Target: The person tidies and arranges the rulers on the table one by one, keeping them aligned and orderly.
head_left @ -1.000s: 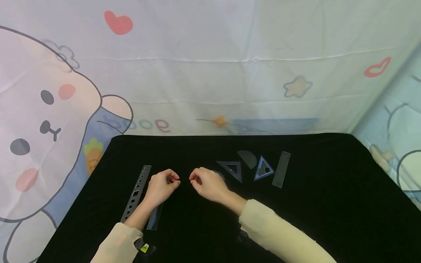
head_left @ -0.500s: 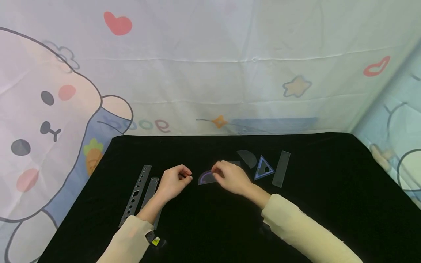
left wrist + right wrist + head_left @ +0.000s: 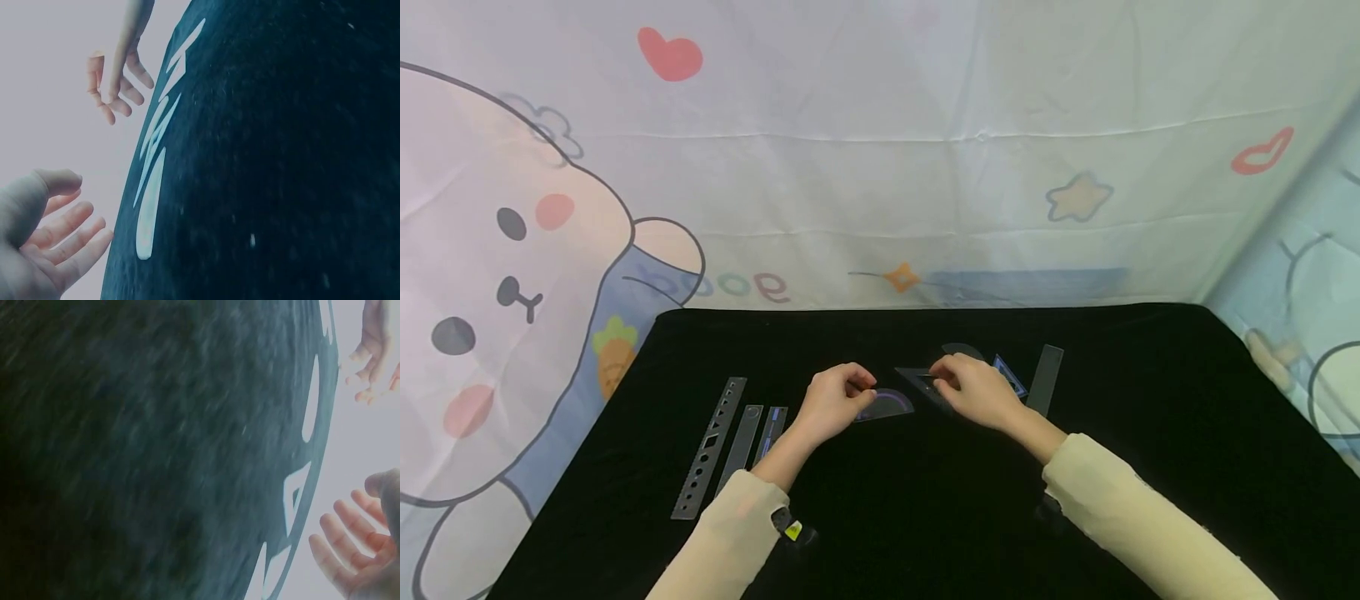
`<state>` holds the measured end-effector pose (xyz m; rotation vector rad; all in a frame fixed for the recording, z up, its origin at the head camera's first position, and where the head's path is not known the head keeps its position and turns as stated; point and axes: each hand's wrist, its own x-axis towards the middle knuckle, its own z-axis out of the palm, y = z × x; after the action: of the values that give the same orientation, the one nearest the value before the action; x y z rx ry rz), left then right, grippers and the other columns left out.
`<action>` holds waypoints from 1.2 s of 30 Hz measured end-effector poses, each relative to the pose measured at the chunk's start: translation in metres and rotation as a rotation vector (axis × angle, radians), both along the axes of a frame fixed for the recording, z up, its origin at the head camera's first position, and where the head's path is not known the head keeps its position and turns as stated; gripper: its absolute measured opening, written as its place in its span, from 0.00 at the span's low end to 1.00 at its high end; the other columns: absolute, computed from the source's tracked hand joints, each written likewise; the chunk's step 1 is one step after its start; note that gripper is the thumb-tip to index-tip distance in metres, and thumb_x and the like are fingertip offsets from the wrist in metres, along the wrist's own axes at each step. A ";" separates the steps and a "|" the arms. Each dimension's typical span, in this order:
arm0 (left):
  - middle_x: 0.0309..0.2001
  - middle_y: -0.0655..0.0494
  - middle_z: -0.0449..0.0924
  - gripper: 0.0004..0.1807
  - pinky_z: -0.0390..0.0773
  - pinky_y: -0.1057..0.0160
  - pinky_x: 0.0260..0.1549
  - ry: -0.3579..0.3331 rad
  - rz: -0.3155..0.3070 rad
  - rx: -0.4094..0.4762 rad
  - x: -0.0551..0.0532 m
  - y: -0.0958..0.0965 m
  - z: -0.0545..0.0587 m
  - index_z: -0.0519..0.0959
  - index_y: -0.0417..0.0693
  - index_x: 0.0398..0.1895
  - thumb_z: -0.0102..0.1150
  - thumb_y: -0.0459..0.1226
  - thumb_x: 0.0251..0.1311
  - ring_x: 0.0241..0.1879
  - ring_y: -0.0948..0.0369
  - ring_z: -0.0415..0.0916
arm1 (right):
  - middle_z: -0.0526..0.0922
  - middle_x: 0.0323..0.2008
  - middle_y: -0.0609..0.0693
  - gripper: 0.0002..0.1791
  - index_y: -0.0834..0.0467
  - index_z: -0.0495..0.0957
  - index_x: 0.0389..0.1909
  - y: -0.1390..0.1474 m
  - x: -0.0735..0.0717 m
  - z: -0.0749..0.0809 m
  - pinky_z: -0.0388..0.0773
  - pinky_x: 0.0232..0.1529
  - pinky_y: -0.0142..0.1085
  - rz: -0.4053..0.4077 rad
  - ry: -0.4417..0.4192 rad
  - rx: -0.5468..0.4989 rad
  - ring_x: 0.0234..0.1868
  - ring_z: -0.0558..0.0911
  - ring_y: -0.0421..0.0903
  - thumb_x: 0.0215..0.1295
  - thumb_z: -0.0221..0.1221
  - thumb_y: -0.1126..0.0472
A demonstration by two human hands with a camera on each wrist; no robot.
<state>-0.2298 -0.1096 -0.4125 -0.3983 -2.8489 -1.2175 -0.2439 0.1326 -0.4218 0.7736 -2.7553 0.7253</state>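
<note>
My left hand (image 3: 835,400) hovers at the left end of a clear protractor (image 3: 893,407) with a purple arc, overlapping it in the head view. In the left wrist view the same hand (image 3: 56,231) has loosely bent fingers and holds nothing. My right hand (image 3: 976,390) hangs over the right side of a clear set square (image 3: 913,380), hiding part of it. Its fingers (image 3: 337,544) are loosely bent with nothing between them in the right wrist view. Behind the right hand show a plain half-disc (image 3: 964,349) and a blue-edged triangle (image 3: 1009,375), both partly covered.
On the left of the black-covered table (image 3: 910,517) lie a stencil ruler (image 3: 709,450), a plain ruler (image 3: 743,437) and a blue-marked ruler (image 3: 772,427), side by side. Another clear ruler (image 3: 1046,377) lies at the right. A printed curtain (image 3: 880,183) hangs behind the table.
Both hands have moved to the right above the table. The left hand has uncovered the rulers; the right hand has passed from the protractor to the set square. The tools have not moved.
</note>
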 end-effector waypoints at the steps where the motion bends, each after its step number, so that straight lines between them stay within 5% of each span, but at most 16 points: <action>1: 0.37 0.58 0.78 0.08 0.78 0.66 0.30 0.000 -0.009 0.003 -0.001 0.003 0.000 0.79 0.47 0.38 0.60 0.38 0.55 0.33 0.63 0.75 | 0.80 0.38 0.48 0.10 0.55 0.78 0.43 0.004 0.000 0.000 0.79 0.33 0.35 -0.008 -0.003 0.005 0.35 0.80 0.41 0.62 0.56 0.58; 17: 0.37 0.58 0.79 0.09 0.77 0.68 0.27 -0.019 -0.114 0.073 -0.011 0.058 -0.003 0.79 0.46 0.40 0.58 0.38 0.58 0.31 0.65 0.75 | 0.79 0.39 0.53 0.13 0.59 0.77 0.46 0.064 -0.012 0.004 0.77 0.28 0.37 -0.175 -0.056 0.003 0.36 0.79 0.46 0.64 0.53 0.58; 28: 0.38 0.57 0.80 0.09 0.77 0.71 0.30 -0.066 -0.161 0.106 -0.014 0.098 -0.004 0.80 0.47 0.41 0.59 0.38 0.57 0.31 0.66 0.76 | 0.80 0.36 0.57 0.14 0.64 0.77 0.46 0.094 -0.009 0.004 0.75 0.28 0.42 -0.280 -0.066 0.018 0.33 0.79 0.50 0.63 0.53 0.61; 36: 0.37 0.59 0.82 0.09 0.76 0.72 0.34 -0.068 -0.180 0.075 -0.013 0.126 -0.007 0.81 0.50 0.40 0.59 0.39 0.56 0.35 0.66 0.78 | 0.80 0.39 0.63 0.18 0.68 0.73 0.49 0.113 -0.004 0.004 0.74 0.26 0.42 -0.388 -0.156 0.001 0.34 0.78 0.54 0.65 0.49 0.60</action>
<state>-0.2428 0.0168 -0.4198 -0.6342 -2.8652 -1.3870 -0.2475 0.2460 -0.4181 0.1728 -2.9120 0.7258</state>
